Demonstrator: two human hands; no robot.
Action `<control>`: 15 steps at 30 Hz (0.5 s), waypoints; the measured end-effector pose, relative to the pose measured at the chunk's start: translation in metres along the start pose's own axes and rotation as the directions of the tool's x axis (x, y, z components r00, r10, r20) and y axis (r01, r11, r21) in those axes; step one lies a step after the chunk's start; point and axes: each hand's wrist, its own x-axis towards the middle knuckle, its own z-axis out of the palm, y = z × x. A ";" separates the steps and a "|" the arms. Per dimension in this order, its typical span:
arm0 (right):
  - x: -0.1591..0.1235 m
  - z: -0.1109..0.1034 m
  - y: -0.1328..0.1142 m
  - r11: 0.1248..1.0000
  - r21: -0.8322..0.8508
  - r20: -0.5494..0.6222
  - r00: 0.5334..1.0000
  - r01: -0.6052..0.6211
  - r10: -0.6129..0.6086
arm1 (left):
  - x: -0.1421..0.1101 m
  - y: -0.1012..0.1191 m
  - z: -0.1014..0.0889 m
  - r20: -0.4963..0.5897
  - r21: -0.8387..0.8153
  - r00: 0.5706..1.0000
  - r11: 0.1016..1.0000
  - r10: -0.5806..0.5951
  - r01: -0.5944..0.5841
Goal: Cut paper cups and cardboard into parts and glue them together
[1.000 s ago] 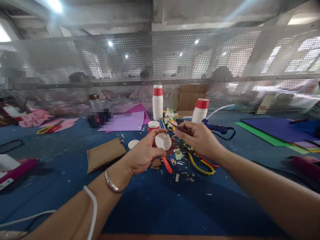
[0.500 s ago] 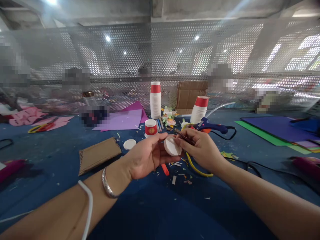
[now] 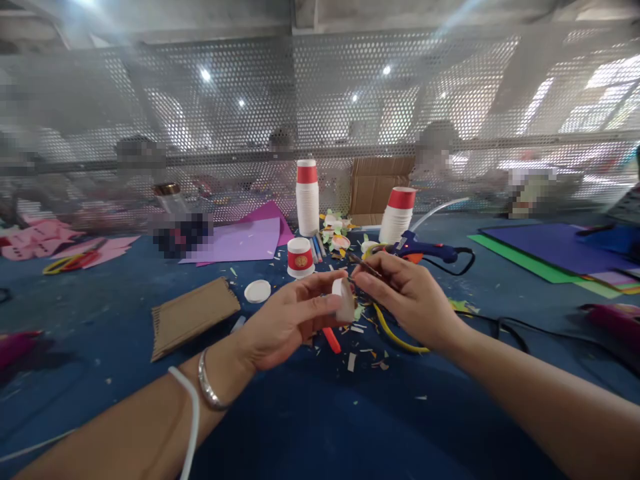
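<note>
My left hand [image 3: 293, 317] pinches a shallow white paper piece [image 3: 343, 300], which looks like the cut-off bottom of a paper cup and is turned on edge. Close beside its right side, the fingers of my right hand [image 3: 410, 293] are closed on a thin dark tool [image 3: 367, 265]; its kind is not clear. Below the hands, a red-orange stick [image 3: 331, 340] lies among paper scraps [image 3: 351, 362]. Another flat white disc [image 3: 257, 291] rests on the table left of my left fingers. Behind it an upside-down red and white paper cup [image 3: 301, 259] stands.
Two stacks of paper cups, one tall [image 3: 307, 207] and one short [image 3: 397, 217], stand at the back. A blue glue gun [image 3: 425, 251] with a black cord lies behind my right hand. Corrugated cardboard [image 3: 195, 317] is at left, purple paper [image 3: 240, 240] behind, coloured sheets [image 3: 545, 250] at right.
My left hand has turned the white cup piece from facing me to nearly edge-on, its thumb now across it. My right hand has drawn slightly away from the piece, still holding the dark tool.
</note>
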 end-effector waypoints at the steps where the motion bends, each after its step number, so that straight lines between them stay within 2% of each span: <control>1: 0.000 -0.001 -0.001 1.000 0.017 0.003 1.000 -0.004 0.004 | 0.000 0.000 -0.002 -0.027 0.043 0.999 0.998 0.043 -0.042; 4: -0.001 -0.003 -0.002 0.999 0.017 0.039 0.999 -0.027 0.026 | 0.001 0.002 -0.009 -0.070 0.182 0.973 0.961 0.222 -0.207; 8: -0.001 -0.004 -0.002 0.994 -0.102 0.123 0.992 -0.026 0.038 | 0.001 0.004 -0.012 -0.049 0.338 0.916 0.870 0.397 -0.359; 11: -0.002 -0.004 -0.003 0.991 -0.133 0.177 0.983 -0.021 0.044 | 0.000 0.005 -0.013 -0.024 0.427 0.882 0.803 0.470 -0.416; 15: -0.002 -0.004 -0.005 0.991 -0.119 0.235 0.968 -0.067 0.094 | -0.002 0.005 -0.015 0.030 0.506 0.862 0.736 0.506 -0.450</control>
